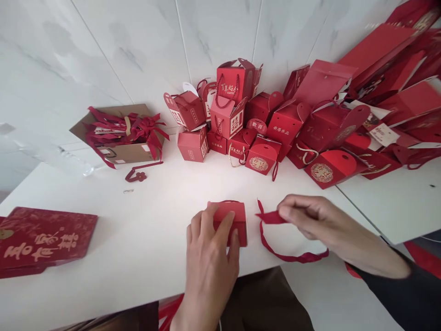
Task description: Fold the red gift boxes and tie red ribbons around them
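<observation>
Left hand (212,257) gripping small red cardboard box (240,225)
Right hand (310,216) pinching dark-red fabric ribbon (272,218).

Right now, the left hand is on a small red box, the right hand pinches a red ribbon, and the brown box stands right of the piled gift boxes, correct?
Not quite: the head view shows the brown box left of the piled gift boxes. The left hand is on a small red box and the right hand pinches a red ribbon.
</observation>
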`<state>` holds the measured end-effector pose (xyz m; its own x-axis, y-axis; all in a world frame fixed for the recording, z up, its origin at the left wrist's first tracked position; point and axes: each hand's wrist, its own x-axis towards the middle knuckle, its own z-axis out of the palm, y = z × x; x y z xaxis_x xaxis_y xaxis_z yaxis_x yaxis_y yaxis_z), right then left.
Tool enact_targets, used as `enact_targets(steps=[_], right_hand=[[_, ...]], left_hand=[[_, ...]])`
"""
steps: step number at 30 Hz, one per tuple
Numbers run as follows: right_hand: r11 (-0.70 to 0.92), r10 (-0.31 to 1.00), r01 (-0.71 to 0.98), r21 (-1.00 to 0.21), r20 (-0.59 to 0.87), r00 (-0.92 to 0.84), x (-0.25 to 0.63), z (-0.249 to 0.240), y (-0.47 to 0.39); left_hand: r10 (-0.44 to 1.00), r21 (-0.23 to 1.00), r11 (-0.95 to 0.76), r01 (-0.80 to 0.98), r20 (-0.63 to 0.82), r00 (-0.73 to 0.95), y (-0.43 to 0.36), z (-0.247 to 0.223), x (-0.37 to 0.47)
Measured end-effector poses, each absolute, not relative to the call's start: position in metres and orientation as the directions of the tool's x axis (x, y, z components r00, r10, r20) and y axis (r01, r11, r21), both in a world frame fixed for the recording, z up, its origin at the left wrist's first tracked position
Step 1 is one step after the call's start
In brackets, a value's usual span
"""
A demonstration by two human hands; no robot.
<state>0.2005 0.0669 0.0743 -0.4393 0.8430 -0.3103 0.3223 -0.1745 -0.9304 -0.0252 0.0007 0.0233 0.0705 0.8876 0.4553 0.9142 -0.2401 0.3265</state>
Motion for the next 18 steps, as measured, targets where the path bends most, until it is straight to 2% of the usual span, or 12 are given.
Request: enact_targets(steps=[3,7,14,18], right_hand=[[-0.196,0.775,0.384,-0.902,-0.382,-0.504,0.193,0.069,0.064],[-0.225,0.819,0.389,-0.893,-0.389,-0.421,0.185,0.065,0.069],[-0.325,0.822,0.263,-0.908,-0.409,-0.396,0.179,0.047,0.083],[-0.341,0.806,0.275,-0.899,-0.43,-0.406,0.17,0.047,0.085]], left_hand=[[0.878,0.3,-0.197,0.933,0.477,0.032,-0.002,0.026,-0.016],[0.853,0.306,-0.219,0.927,0.522,0.03,0.0,0.029,-0.017],[0.837,0.398,-0.311,0.863,0.546,0.05,0.009,0.023,-0.021],[0.854,0.464,-0.288,0.838,0.52,0.006,0.011,0.018,-0.02]])
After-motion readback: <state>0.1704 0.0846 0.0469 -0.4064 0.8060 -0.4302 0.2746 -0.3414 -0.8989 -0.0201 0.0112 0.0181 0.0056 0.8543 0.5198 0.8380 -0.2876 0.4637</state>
